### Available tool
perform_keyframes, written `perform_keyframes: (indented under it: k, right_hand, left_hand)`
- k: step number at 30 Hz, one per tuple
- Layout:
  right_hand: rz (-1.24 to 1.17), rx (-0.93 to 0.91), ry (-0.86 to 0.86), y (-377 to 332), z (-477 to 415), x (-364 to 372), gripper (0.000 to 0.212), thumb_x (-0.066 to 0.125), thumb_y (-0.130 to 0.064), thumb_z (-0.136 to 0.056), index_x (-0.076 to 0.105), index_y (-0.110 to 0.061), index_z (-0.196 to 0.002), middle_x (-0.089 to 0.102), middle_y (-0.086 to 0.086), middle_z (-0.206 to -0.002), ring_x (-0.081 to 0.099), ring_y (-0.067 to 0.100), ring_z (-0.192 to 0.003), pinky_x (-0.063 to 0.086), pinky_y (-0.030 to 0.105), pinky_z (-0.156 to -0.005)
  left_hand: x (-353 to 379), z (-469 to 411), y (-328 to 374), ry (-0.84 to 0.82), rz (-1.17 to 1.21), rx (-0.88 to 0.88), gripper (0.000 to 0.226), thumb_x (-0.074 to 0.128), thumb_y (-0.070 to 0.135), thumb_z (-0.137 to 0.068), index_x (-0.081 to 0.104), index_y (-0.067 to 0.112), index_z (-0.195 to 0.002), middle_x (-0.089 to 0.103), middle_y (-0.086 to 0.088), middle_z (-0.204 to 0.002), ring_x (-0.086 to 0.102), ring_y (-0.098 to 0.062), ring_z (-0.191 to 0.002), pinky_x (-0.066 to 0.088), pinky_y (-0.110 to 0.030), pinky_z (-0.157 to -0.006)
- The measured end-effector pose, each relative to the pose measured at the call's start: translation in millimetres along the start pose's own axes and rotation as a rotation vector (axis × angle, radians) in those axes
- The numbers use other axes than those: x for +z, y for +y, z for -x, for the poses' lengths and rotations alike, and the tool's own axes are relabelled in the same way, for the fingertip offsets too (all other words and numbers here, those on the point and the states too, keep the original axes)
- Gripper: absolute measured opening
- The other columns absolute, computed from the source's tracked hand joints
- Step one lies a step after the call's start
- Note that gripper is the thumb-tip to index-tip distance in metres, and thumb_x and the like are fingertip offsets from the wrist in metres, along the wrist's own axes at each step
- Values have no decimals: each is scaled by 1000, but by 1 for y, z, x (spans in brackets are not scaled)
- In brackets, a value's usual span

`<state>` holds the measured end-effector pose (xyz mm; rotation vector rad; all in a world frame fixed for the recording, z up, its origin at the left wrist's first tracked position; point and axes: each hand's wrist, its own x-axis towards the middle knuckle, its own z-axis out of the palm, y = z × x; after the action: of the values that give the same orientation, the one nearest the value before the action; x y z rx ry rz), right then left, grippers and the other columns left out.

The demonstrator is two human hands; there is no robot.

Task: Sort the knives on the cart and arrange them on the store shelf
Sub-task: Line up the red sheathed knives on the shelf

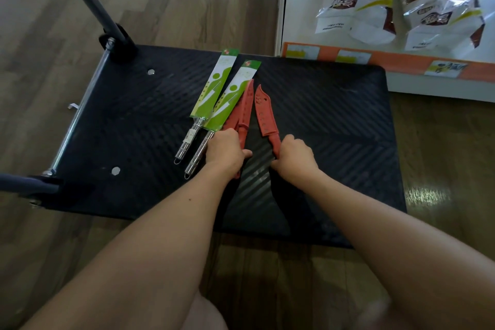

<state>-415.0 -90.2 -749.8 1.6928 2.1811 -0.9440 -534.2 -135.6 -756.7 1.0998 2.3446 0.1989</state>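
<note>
While on cart (334,120), red knives (263,113) in hands (223,151).

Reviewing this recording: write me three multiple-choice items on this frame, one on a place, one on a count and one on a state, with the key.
1. Where do the green-sleeved knives lie?
A. On the cart deck, left of the red knives
B. On the store shelf
C. On the wooden floor

2. How many green-sleeved knives are there?
A. One
B. Two
C. Four

3. What is the right hand doing?
A. Resting flat on the deck
B. Gripping a red knife by its handle
C. Holding a white bag

Key:
1 A: both sleeves lie on the black deck, to the left of the red ones.
2 B: two green sleeves lie side by side, each with a metal handle.
3 B: its fingers curl round the handle of the right red knife.
</note>
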Motion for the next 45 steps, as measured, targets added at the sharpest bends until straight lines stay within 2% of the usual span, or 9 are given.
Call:
perform_keyframes:
  k: [4,9,15,20,24,29,36,41,45]
  right_hand:
    - [-100,54,-99,9,-2,-9,24,66,-23,-81,59,-6,-97,59,8,-95,61,24,-88,50,31,-68]
    - [-278,93,-90,21,-8,-19,16,74,-25,-76,63,-16,-84,66,5,-92,66,21,-86,56,37,-81]
    - [-460,80,50,30,-13,-32,13,73,-22,-76,61,-20,-75,63,-1,-78,66,19,-80,57,40,-79]
    - [-563,39,119,35,-8,-57,11,73,-23,-78,63,-21,-83,63,-3,-79,65,15,-78,57,37,-78]
    - [-663,21,175,34,13,-91,10,70,-23,-81,60,-23,-84,63,-5,-80,63,7,-71,55,24,-65]
    - [-604,-12,264,14,69,-161,12,69,-25,-82,59,-24,-87,59,-10,-77,59,2,-68,48,18,-59]
    - [-479,-17,324,-24,193,-299,12,71,-28,-79,59,-24,-79,58,-11,-69,61,13,-74,53,39,-80]
    - [-505,-19,352,-49,294,-416,14,70,-26,-79,62,-15,-81,62,-3,-74,62,18,-76,53,38,-80]
    - [-568,-38,353,-56,366,-499,11,70,-24,-80,62,-17,-80,62,-3,-72,60,13,-72,50,27,-73]
  left_hand:
    - [-5,-1,1,-39,155,-15,35,71,36,-78,49,13,-62,50,2,-64,54,-19,-74,38,-28,-65]
    - [-10,0,4,-68,385,6,26,74,34,-76,62,11,-69,67,-5,-77,63,-18,-74,51,-32,-79]
    - [-15,-4,14,1,487,48,23,74,32,-76,64,11,-73,61,3,-63,60,-15,-63,53,-34,-74]
    - [-32,-7,32,85,486,96,27,72,34,-76,64,9,-71,62,-1,-64,60,-15,-61,47,-19,-62]
    - [-57,8,54,171,506,132,31,73,35,-75,67,5,-79,70,-10,-75,66,-24,-75,52,-38,-77]
    - [-123,58,95,154,459,181,31,73,33,-75,67,3,-83,70,-12,-78,67,-24,-74,53,-40,-78]
    - [-258,164,169,112,380,223,30,73,32,-75,65,3,-83,67,-7,-73,64,-20,-70,53,-36,-74]
    - [-372,251,238,133,367,236,25,71,32,-78,65,9,-87,63,2,-76,59,-9,-70,43,-11,-64]
    - [-443,314,292,131,422,256,19,71,29,-78,63,13,-82,58,9,-68,54,-2,-65,41,-9,-62]
